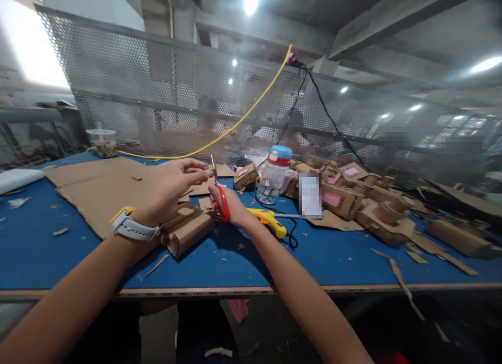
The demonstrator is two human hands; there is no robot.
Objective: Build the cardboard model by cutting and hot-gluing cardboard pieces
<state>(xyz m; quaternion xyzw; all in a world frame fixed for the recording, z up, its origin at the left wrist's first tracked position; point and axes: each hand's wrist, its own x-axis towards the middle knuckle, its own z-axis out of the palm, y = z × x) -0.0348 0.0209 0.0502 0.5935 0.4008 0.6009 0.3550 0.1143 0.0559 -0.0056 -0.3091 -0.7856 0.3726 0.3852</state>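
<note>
The person's bare left forearm [84, 288] slants in from the near left, its left hand [182, 178] holding loosely bent fingers toward the right, while the bare right forearm [290, 280] rises from the near right to a right hand [231, 204] curled in a grip, slightly nearer.

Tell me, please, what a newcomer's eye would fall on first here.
Likely the red-handled scissors in the right hand, near the middle of the view. Next, perhaps, the yellow cable rising across the perforated screen and the blue-lidded bottle on the blue table.
</note>
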